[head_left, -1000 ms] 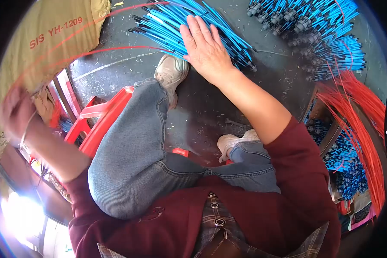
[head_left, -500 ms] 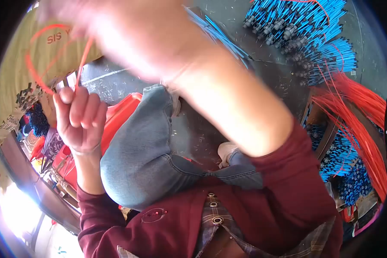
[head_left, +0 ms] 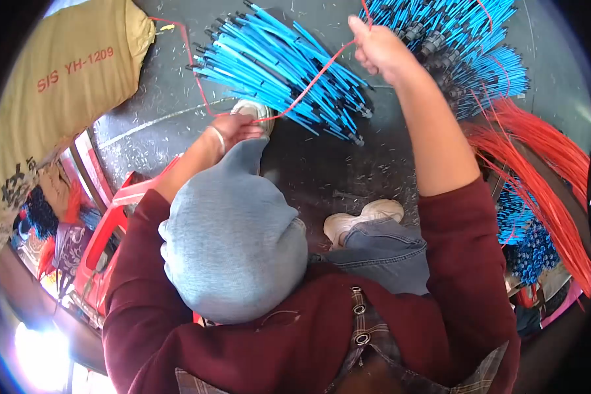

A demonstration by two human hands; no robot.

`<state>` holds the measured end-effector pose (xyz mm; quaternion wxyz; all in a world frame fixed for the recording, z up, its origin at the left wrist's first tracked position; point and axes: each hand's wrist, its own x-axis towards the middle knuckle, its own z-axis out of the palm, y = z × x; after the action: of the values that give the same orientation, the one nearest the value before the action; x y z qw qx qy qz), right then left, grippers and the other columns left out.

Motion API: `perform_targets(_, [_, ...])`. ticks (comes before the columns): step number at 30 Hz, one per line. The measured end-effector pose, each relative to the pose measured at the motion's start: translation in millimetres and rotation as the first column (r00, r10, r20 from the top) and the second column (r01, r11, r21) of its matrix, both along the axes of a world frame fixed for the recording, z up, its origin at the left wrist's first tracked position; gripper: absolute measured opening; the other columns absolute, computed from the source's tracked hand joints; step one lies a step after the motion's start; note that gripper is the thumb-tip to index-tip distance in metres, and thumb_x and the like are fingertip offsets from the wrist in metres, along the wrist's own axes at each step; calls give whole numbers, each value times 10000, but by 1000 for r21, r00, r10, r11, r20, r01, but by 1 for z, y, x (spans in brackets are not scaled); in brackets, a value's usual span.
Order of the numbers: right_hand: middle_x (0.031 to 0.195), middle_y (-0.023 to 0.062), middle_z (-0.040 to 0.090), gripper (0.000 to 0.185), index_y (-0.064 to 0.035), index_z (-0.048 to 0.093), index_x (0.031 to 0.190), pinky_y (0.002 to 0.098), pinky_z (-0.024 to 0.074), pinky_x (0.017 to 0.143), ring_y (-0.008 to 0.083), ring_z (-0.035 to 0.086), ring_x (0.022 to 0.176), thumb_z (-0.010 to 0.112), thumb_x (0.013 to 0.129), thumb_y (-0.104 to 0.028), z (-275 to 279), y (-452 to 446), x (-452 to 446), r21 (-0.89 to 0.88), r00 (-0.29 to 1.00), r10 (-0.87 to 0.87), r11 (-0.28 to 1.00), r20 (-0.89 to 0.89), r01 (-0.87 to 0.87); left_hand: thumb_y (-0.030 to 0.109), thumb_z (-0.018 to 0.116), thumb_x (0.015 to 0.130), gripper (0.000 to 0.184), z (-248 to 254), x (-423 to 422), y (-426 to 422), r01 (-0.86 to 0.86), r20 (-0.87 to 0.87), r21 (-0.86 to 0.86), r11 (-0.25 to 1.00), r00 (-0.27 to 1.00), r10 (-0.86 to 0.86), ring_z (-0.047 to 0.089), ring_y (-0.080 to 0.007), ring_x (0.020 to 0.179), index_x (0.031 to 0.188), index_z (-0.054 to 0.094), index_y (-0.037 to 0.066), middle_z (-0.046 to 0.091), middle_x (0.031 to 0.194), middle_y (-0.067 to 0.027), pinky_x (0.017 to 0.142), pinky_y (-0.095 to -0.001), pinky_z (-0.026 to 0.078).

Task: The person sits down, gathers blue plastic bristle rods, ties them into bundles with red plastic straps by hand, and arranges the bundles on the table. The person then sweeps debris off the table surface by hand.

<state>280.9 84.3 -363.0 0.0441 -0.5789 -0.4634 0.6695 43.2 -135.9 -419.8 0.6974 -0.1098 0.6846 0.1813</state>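
A thin red cord [head_left: 306,87] runs in a slack line between my two hands. My left hand [head_left: 235,129], low beside my shoe [head_left: 253,111], has its fingers closed round the cord, with one end trailing up and left over the floor. My right hand [head_left: 379,51] is raised to the right, pinching the cord, and a short end sticks up past the thumb. Beneath the cord lies a spread bundle of blue rods with black tips [head_left: 269,56] on the grey floor.
More blue rods with black fittings [head_left: 450,33] are piled at the upper right. A thick hank of red cords [head_left: 538,154] hangs at the right. A tan sack [head_left: 72,69] lies at the left, above a red plastic stool [head_left: 115,220].
My right hand has swung from the upper left across to the right. My left hand has come down and inward toward the shoe. The looped cord is now drawn out across the rods.
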Motion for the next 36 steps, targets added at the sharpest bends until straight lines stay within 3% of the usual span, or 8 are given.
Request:
perform_targets(4, [772,184,621,516,-3,603,752,361,469,537,233,598,596,389,893,-450,-20,10,-3,129,953,94,982,288,-135,290,476,876,306,-8,12,27,36,63,8,999,997,-36,616,-230,825,982,580,23,629,938,-128,763,-332,507])
perform_targets(8, [923,221,600,548,10,625,889,459,440,793,400,558,902,362,891,-470,-68,19,-17,287,794,291,821,534,-494,324,437,885,319,7,24,54,-7,-7,74,997,1000,8,619,-246,807,970,574,49,623,893,-142,724,-368,520])
perform_targets(12, [897,242,597,542,8,633,858,457,437,795,404,555,896,377,885,-469,-92,12,-40,280,790,333,806,514,-522,270,478,868,224,10,27,74,-113,-46,164,980,991,122,605,-202,795,964,562,87,615,892,-87,676,-332,508])
perform_targets(18, [608,120,546,530,3,554,670,373,402,590,255,520,589,381,890,-447,-106,5,-35,165,978,123,975,166,-151,222,426,899,222,-15,18,71,-216,-2,416,884,971,238,581,-214,858,1022,530,70,596,976,-70,775,-352,468])
perform_targets(21, [561,73,491,510,-7,508,638,336,378,566,184,478,571,386,888,-435,-102,6,-40,137,985,47,988,167,-70,162,454,878,163,-4,15,85,-527,224,368,766,850,477,560,-207,893,970,539,57,595,945,-71,854,-333,419])
perform_targets(26, [682,148,584,503,6,555,726,385,411,658,285,553,677,358,893,-426,-92,-5,-54,239,977,15,969,214,-67,167,437,887,138,-11,-14,75,-542,-127,176,822,815,565,581,-212,794,885,527,63,575,812,-67,745,-343,471])
perform_targets(30, [755,218,593,516,30,573,775,414,420,711,348,574,761,345,896,-417,-81,-9,-67,308,975,-11,949,223,-60,157,413,894,159,-28,-30,74,-442,-317,348,827,774,548,581,-212,720,886,518,38,567,828,-83,627,-342,488])
perform_targets(36, [840,256,585,526,52,571,797,427,408,769,392,549,867,321,904,-399,-77,-5,-87,265,961,81,952,263,-153,158,369,906,202,-62,-23,60,-665,-57,329,671,695,717,575,-228,770,951,517,28,583,903,-99,687,-381,489])
